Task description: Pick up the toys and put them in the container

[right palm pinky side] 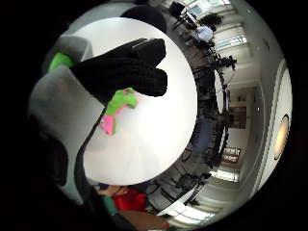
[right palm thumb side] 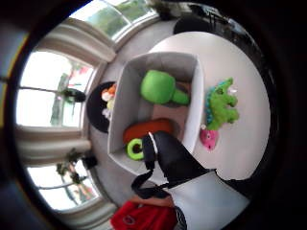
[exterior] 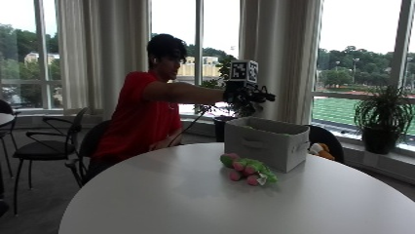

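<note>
Person seated at a round white desk (exterior: 162, 195), right arm stretched out, gloved right hand (exterior: 241, 97) held in the air above the grey fabric container (exterior: 266, 141), not touching it. Hand state: fingers (right palm pinky side: 120, 72) look straight/relaxed in the little-finger palm view, nothing seen in them, so I read it as empty and open

Container stands on the desk toward the window side. Thumb-side palm view looks down into it: a green plush toy (right palm thumb side: 160, 87), a red-orange toy (right palm thumb side: 148, 129) and a small green ring (right palm thumb side: 134, 148) lie on its bottom

Still on the desk: green and pink plush toy (exterior: 250, 170), lying just beside the container's front wall. Can't tell whether it touches the wall
</note>
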Action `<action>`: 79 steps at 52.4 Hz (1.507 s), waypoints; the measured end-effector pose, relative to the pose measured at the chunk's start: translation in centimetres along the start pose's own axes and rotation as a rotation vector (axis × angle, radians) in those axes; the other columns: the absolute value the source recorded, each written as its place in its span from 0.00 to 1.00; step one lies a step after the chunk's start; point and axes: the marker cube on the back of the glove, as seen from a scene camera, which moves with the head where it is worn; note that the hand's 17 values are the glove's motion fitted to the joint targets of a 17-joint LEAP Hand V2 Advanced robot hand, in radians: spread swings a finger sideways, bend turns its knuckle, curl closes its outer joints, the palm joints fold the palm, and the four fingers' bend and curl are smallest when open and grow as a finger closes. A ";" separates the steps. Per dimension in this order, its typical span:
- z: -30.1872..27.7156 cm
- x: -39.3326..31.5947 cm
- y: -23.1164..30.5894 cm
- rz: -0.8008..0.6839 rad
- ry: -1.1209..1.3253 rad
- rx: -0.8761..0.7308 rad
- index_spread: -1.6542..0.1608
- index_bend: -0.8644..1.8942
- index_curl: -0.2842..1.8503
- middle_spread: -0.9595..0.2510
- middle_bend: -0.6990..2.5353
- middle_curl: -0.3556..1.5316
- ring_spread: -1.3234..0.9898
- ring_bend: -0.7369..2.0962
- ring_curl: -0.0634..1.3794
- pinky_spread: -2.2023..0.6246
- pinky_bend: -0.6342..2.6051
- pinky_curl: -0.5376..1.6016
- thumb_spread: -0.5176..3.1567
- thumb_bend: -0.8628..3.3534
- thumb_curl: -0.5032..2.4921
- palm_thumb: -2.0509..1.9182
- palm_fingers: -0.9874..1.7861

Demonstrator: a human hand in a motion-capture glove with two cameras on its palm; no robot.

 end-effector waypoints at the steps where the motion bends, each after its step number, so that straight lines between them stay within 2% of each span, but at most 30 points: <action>1: 0.8 1.4 -0.3 0.107 0.037 -0.009 0.70 0.35 0.24 0.75 0.26 0.35 0.60 0.40 0.23 0.79 0.64 0.44 0.45 0.19 0.34 0.53 0.28; 4: 2.8 4.1 -0.3 0.223 0.073 -0.045 0.70 0.35 0.23 0.75 0.26 0.35 0.60 0.39 0.23 0.80 0.64 0.44 0.45 0.19 0.33 0.52 0.28; 10: 6.9 7.9 0.3 0.270 0.080 -0.119 0.69 0.38 0.24 0.73 0.27 0.35 0.60 0.36 0.22 0.80 0.62 0.42 0.45 0.20 0.32 0.52 0.32; 16: 10.5 9.9 0.7 0.296 0.067 -0.194 0.69 0.36 0.24 0.73 0.26 0.35 0.60 0.35 0.22 0.81 0.62 0.42 0.45 0.20 0.31 0.52 0.30; 35: 20.7 6.5 -1.5 0.290 0.009 -0.323 0.71 0.34 0.20 0.74 0.26 0.34 0.60 0.34 0.23 0.81 0.62 0.42 0.45 0.20 0.30 0.52 0.29; 42: 22.7 7.8 -2.1 0.288 0.105 -0.413 0.70 0.34 0.19 0.74 0.25 0.33 0.60 0.37 0.25 0.80 0.64 0.42 0.46 0.21 0.30 0.53 0.31; 50: 22.9 8.2 -2.0 0.294 0.069 -0.447 0.70 0.36 0.19 0.75 0.24 0.31 0.60 0.41 0.28 0.78 0.65 0.42 0.47 0.20 0.30 0.54 0.31; 57: 23.1 8.8 -1.5 0.319 -0.002 -0.378 0.67 0.39 0.22 0.73 0.25 0.29 0.59 0.47 0.30 0.73 0.64 0.42 0.49 0.21 0.30 0.56 0.37; 58: 23.2 8.8 -1.4 0.322 -0.011 -0.348 0.67 0.41 0.23 0.71 0.25 0.29 0.57 0.49 0.31 0.72 0.64 0.42 0.50 0.21 0.30 0.57 0.43; 64: 23.8 9.2 -0.7 0.332 0.022 -0.141 0.67 0.43 0.24 0.64 0.28 0.30 0.48 0.56 0.34 0.67 0.62 0.40 0.52 0.25 0.33 0.63 0.58; 70: 22.9 9.7 -0.3 0.296 0.101 -0.057 0.66 0.46 0.26 0.57 0.33 0.33 0.44 0.61 0.38 0.64 0.58 0.40 0.46 0.25 0.36 0.67 0.72; 79: 19.8 9.7 0.7 0.273 0.086 -0.001 0.66 0.51 0.31 0.51 0.39 0.39 0.41 0.64 0.43 0.63 0.54 0.41 0.39 0.25 0.41 0.69 0.76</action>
